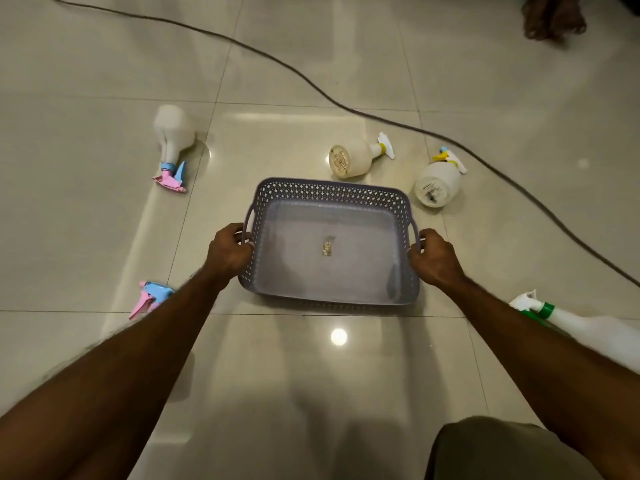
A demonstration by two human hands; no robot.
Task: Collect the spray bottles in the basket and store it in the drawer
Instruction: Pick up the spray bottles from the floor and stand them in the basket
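We are gripping the grey perforated plastic basket [330, 244] on glossy beige floor tiles [311, 375]: left hand [227, 252] is curling around its left loop handle, right hand [434, 259] around the right one. The basket is holding only a small label. Five spray bottles are lying around it: two pink-blue triggers [169, 147] [150, 297], two rounded cream ones [356, 157] [438, 180], one green-collared [575, 327]. A rough cord [311, 81] is snaking behind.
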